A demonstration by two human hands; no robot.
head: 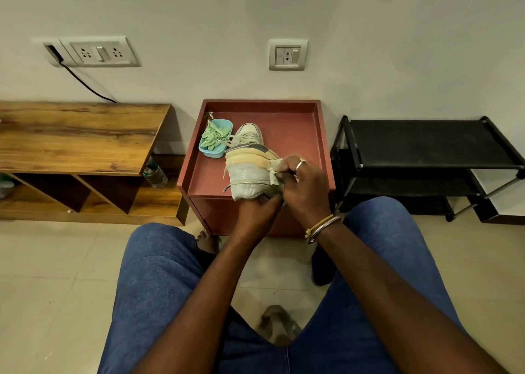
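A worn white and yellow sneaker lies on the red side table, its heel toward me and its loose laces trailing toward the toe. My left hand grips the heel's sole from below. My right hand pinches a small pale green wipe against the right side of the heel. A blue plastic tub holding several folded green wipes stands just left of the shoe's toe.
A wooden shelf unit stands to the left, with a bottle wedged beside it. A black shoe rack is to the right. My jeans-clad knees frame the table; another shoe lies on the floor between my legs.
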